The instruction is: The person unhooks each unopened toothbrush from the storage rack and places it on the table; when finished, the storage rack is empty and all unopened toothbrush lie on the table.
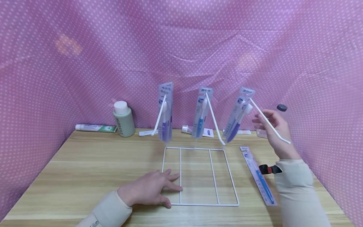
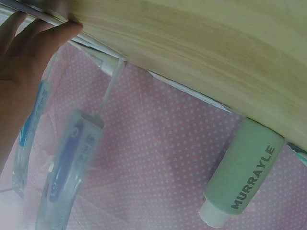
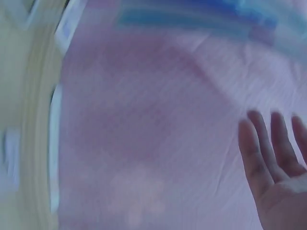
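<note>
A: Rack (image 1: pixel 198 176) of white wire sits in the middle of the wooden table (image 1: pixel 85 170), its flat base frame lying on the boards and three slanted hooks rising at the back.

B: And the left hand (image 1: pixel 150 189)?

A: It lies flat on the near left corner of the base frame, fingers straight and slightly spread, pressing the wire down. The left wrist view shows those fingers (image 2: pixel 29 43) against the table edge.

B: What hangs on the hooks?

A: Three packaged toothbrushes. The left pack (image 1: pixel 165 112) and the middle pack (image 1: pixel 202 112) hang nearly straight; the right pack (image 1: pixel 239 113) tilts outward on the right hook (image 1: pixel 269 124).

B: Is the right hand (image 1: pixel 273 132) holding that pack?

A: No. It is raised just beside the right hook, behind its rod, fingers relaxed and apart, with nothing pinched. The right wrist view is blurred but shows the fingers (image 3: pixel 268 148) straight and separated.

B: Anything else near it?

A: A fourth toothbrush pack (image 1: pixel 259 175) lies flat on the table just right of the base frame, beside the right sleeve. Behind the right hand stands a clear bottle with a dark cap (image 1: pixel 280 108).

B: And along the back?

A: A pale green bottle with a white cap (image 1: pixel 123 119), lettered MURRAYLE in the left wrist view, stands at the back left, with a toothpaste tube (image 1: pixel 95 127) lying just beside it.
</note>
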Available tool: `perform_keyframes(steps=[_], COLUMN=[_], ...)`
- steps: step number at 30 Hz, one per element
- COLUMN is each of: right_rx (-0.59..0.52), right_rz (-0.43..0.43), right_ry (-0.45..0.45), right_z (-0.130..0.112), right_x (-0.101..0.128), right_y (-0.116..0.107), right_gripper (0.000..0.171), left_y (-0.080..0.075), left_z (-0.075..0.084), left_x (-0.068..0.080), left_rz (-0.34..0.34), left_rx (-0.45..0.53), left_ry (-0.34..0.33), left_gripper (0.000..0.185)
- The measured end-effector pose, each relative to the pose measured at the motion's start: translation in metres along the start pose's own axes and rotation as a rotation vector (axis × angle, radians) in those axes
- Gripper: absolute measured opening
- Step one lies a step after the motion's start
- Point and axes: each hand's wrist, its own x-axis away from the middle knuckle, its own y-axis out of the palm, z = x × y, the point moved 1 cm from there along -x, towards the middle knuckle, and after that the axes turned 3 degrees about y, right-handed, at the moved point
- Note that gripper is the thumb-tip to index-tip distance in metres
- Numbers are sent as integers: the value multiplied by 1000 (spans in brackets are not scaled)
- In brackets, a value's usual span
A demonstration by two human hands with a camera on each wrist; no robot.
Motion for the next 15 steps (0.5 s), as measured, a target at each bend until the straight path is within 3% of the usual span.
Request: perform_keyframes(steps=[4, 7, 15], right_rx=[-301, -435, -490], right_rz=[-4, -44, -58], right_ry=[-98, -120, -108], right_z=[-16, -24, -31], right_x=[4, 7, 10], right_y=[18, 27, 36], right_gripper=[32, 33, 29], left_y=[-1, -1, -2], left_z=[0, 0, 0], left_x=[0, 0, -1], left_rz=[-3, -11, -6], left_rx=[12, 23, 11], left_ry=[-2, -10, -1], left_gripper=[60, 60, 60])
